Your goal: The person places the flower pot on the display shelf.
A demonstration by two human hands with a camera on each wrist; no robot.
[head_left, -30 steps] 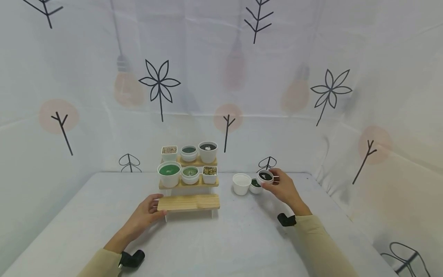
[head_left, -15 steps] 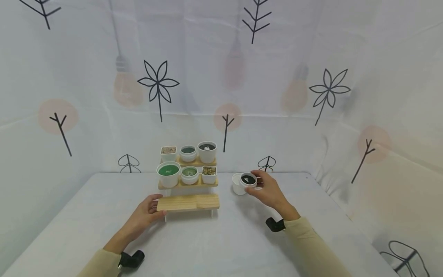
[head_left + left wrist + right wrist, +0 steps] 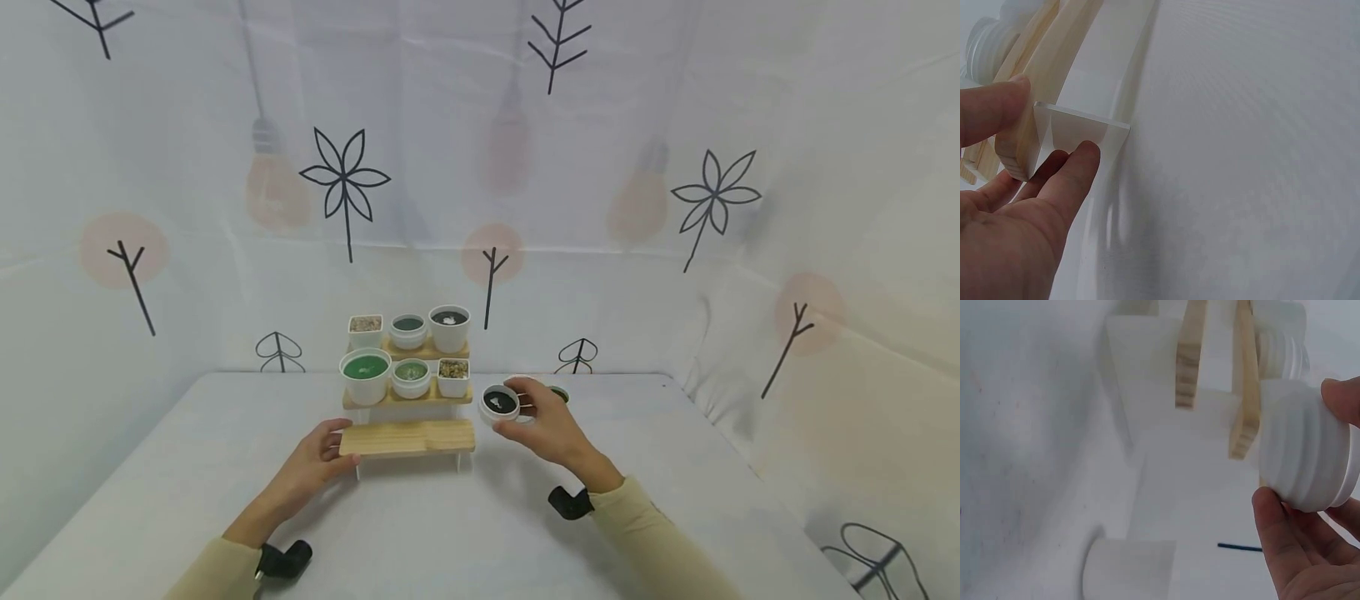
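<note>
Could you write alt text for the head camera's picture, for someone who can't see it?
A person's right hand holds a round white pot with dark contents beside a three-tier pale wooden stand, whose lowest shelf the left hand grips. Six white pots, round and square, stand on the upper two shelves.

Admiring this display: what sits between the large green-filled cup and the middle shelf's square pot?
A small round white pot with pale green filling; the head view shows it.

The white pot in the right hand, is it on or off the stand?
Off: in the head view, the right hand holds the white pot to the right of the stand.
</note>
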